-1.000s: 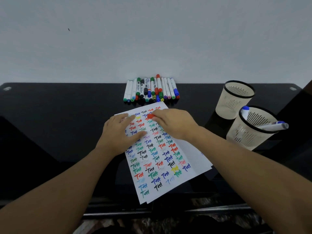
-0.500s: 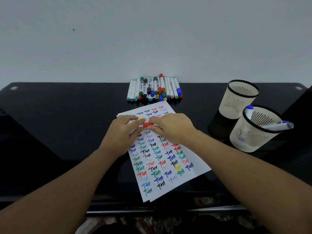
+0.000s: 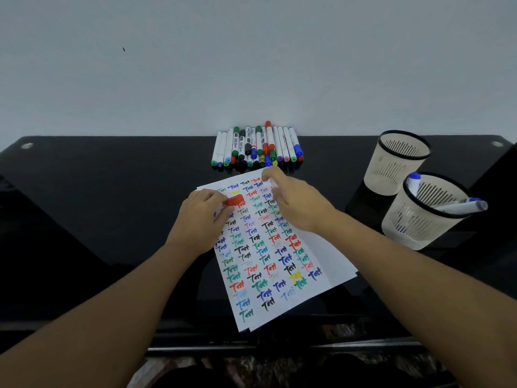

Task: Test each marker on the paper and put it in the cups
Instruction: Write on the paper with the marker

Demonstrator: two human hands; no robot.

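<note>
A sheet of paper (image 3: 279, 264) covered with coloured "Test" words lies on the black table in front of me. My left hand (image 3: 201, 219) rests on its upper left part and pinches a red marker cap (image 3: 235, 200). My right hand (image 3: 293, 203) is over the paper's top edge, fingers curled round a marker whose white body (image 3: 273, 189) barely shows. A pile of capped markers (image 3: 257, 147) lies by the wall. Two white mesh cups stand at the right: the far cup (image 3: 400, 158) holds nothing, the near cup (image 3: 428, 217) holds two blue-capped markers.
The black glossy table (image 3: 98, 205) runs to a pale wall at the back. More white sheets lie under the written one. The table's front edge is just below the paper's lower end.
The red cap has come away with my left hand, which stays on the paper. My right hand has drawn apart from it, up and to the right toward the paper's top edge.
</note>
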